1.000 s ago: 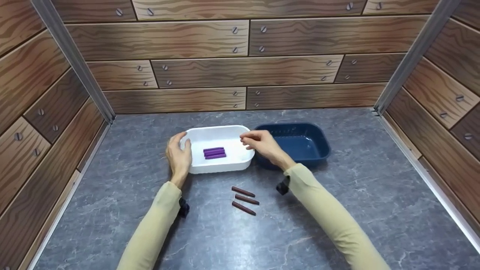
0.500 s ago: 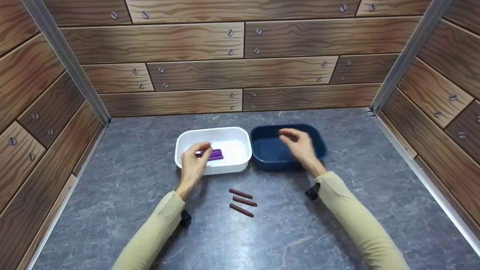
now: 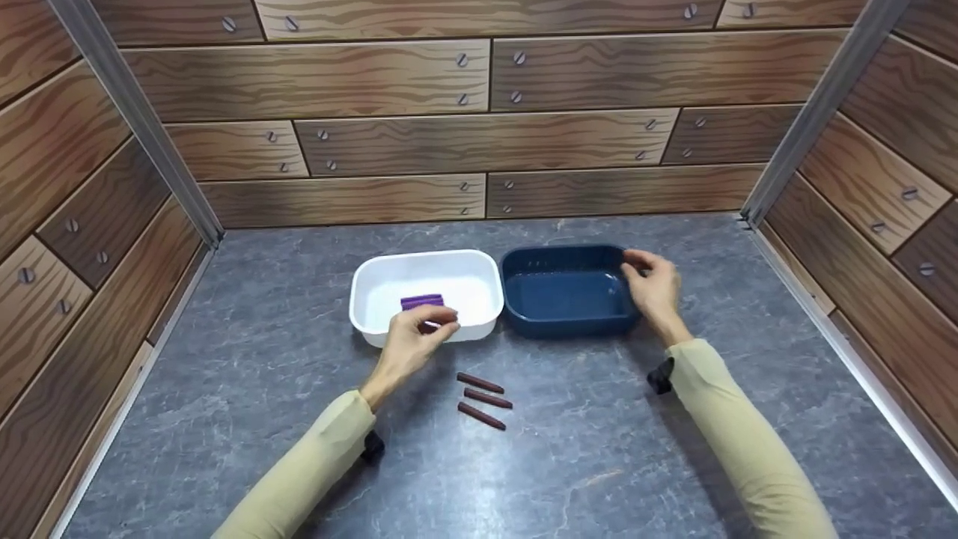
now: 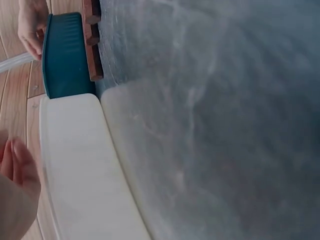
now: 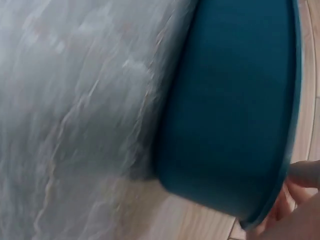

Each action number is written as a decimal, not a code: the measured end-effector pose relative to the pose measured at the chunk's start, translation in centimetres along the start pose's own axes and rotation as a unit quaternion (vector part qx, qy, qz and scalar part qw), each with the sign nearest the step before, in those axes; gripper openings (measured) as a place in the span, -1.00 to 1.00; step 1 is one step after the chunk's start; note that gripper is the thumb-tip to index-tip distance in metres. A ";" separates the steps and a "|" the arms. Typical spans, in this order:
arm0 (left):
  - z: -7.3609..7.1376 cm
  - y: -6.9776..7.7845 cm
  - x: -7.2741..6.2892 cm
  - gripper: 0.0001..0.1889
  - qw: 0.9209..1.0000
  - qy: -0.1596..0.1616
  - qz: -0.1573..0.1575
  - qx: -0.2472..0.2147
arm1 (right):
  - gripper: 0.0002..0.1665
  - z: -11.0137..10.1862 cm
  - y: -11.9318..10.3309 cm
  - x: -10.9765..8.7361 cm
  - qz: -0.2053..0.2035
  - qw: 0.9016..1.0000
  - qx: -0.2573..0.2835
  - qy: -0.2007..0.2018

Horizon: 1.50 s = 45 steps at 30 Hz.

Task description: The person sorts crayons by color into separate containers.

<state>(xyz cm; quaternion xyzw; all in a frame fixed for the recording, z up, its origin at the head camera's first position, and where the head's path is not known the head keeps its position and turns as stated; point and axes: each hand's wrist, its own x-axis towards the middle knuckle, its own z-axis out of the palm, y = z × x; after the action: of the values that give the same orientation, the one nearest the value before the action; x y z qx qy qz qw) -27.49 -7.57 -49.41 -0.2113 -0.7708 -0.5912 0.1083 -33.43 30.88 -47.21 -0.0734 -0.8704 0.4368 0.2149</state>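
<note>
My left hand (image 3: pixel 415 340) hovers over the front rim of a white plastic tub (image 3: pixel 479 269), its fingers loosely bent with nothing visible between them. Partly covered by that hand, purple crayons (image 3: pixel 421 301) lie side by side on the tub's floor. At the right end of a dark blue plastic tub (image 3: pixel 572 327) is my right hand (image 3: pixel 657 290), fingers and thumb loosely bent right at the rim. The right wrist view shows its thumb (image 5: pixel 305 172) at the edge of the blue tub. Three brown crayons (image 3: pixel 486 398) lie on the table before the tubs.
Both tubs stand side by side on a grey marbled tabletop (image 3: pixel 299 449). Wood-patterned walls (image 3: pixel 479 142) close off the back and both sides, with metal posts (image 3: pixel 142 127) in the corners.
My left hand has left the white tub's left end and moved right to its front rim. My right hand has gone from over the white tub, across the blue tub, to its right end.
</note>
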 end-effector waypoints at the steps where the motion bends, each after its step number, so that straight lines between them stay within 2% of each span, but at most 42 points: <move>1: 0.0 0.1 -0.1 -0.82 1.000 -0.020 -0.006 -0.001 | -0.64 -0.1 0.2 0.1 0.009 1.000 -0.009 0.001; 5: -0.2 0.4 -0.3 -0.82 0.994 -0.104 -0.018 0.012 | -0.53 -0.3 0.6 0.6 0.059 0.998 0.004 -0.021; 9: -0.3 0.3 -0.6 -0.78 0.982 -0.183 -0.043 0.033 | -0.49 -0.2 1.1 1.0 0.117 0.991 0.048 -0.040; 11: -0.3 0.2 -0.7 -0.77 0.975 -0.212 -0.053 0.044 | -0.49 -0.2 1.4 1.1 0.139 0.988 0.058 -0.042; 14: -0.3 0.0 -1.0 -0.76 0.968 -0.236 -0.061 0.057 | -0.51 -0.1 1.7 1.1 0.163 0.983 0.068 -0.038; 20: -0.3 -0.5 -1.2 -0.77 0.963 -0.253 -0.059 0.078 | -0.53 0.1 2.3 0.8 0.203 0.969 0.137 -0.025; 27: -0.1 -0.9 -1.1 -0.73 0.946 -0.293 -0.059 0.127 | -0.50 0.1 2.8 0.7 0.229 0.955 0.185 -0.021; 32: 0.1 -1.1 -0.8 -0.71 0.943 -0.296 -0.069 0.138 | -0.49 0.0 2.9 1.0 0.235 0.951 0.199 -0.025; 39: 0.1 -1.1 -0.4 -0.75 0.940 -0.302 -0.070 0.142 | -0.49 0.0 3.1 1.2 0.221 0.954 0.198 -0.035; 45: 0.1 -1.2 -0.3 -0.78 0.937 -0.309 -0.074 0.143 | -0.47 0.3 3.1 1.2 0.219 0.953 0.206 -0.039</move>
<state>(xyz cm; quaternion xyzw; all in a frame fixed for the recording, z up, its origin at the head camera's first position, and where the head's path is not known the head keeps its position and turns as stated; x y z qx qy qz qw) -27.79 -7.74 -50.61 -0.3085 -0.8559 -0.3870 -0.1498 -34.80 32.88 -49.49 -0.1997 -0.7318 0.6452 0.0906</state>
